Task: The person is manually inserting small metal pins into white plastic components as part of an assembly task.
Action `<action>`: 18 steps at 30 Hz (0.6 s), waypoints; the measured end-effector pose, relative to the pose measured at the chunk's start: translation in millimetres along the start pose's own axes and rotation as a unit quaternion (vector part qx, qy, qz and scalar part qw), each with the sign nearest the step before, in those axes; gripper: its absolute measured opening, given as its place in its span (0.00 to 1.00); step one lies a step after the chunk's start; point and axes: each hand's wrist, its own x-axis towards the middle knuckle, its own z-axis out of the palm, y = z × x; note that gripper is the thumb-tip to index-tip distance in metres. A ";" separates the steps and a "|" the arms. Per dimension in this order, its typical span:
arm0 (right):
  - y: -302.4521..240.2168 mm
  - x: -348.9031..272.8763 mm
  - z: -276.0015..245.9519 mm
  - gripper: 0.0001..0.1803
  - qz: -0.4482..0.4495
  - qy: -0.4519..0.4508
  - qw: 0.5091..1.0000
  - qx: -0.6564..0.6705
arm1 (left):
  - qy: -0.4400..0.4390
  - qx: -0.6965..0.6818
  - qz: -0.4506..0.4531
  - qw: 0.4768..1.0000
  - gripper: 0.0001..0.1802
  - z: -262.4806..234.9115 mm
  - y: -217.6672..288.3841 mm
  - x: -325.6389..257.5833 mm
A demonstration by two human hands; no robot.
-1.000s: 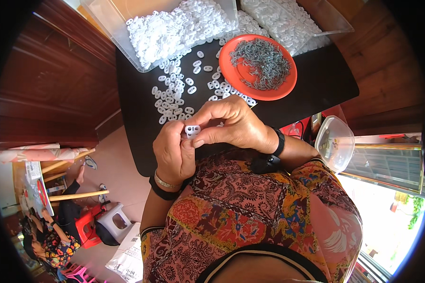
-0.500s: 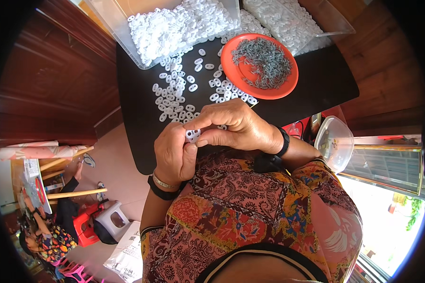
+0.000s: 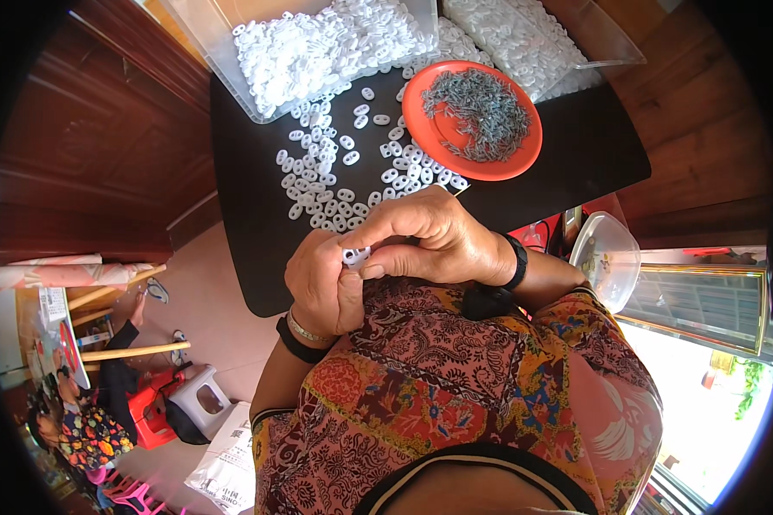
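Between my two hands, close to my chest at the table's near edge, is a small white plastic piece with round holes (image 3: 356, 257). My left hand (image 3: 319, 279) pinches it with thumb and fingers from the left. From the right, my right hand (image 3: 425, 236) has its thumb and bent forefinger closed on the same piece. The fingers cover part of it, so its full shape is hidden. Just beyond my hands, loose white oval two-holed pieces (image 3: 322, 167) lie scattered on the dark table (image 3: 258, 232). More of them lie beside an orange-red plate (image 3: 416, 112) heaped with small grey metal screws (image 3: 489, 116).
A clear bin (image 3: 258, 116) full of white pieces stands at the table's far side, with a filled clear bag (image 3: 524, 43) right of it. A clear plastic tub (image 3: 605, 262) is by my right elbow. At left are stools (image 3: 199, 399), a white sack (image 3: 223, 463) and another person (image 3: 94, 433).
My hands have shifted slightly, lowering a little toward my chest. The white piece has turned between my fingers and shows less of its face.
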 end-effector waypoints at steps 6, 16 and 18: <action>0.6 -1.0 3.2 0.15 0.005 -0.006 1.000 -0.007 | -0.004 -0.009 -0.017 1.000 0.13 0.2 -2.2 -9.3; 2.3 -1.2 11.5 0.14 0.010 0.003 1.000 0.005 | 0.037 -0.051 -0.033 0.997 0.13 7.0 -4.1 -18.6; 4.5 -1.1 12.0 0.13 0.018 0.001 1.000 0.015 | 0.052 -0.047 -0.030 0.997 0.14 8.0 -5.1 -18.7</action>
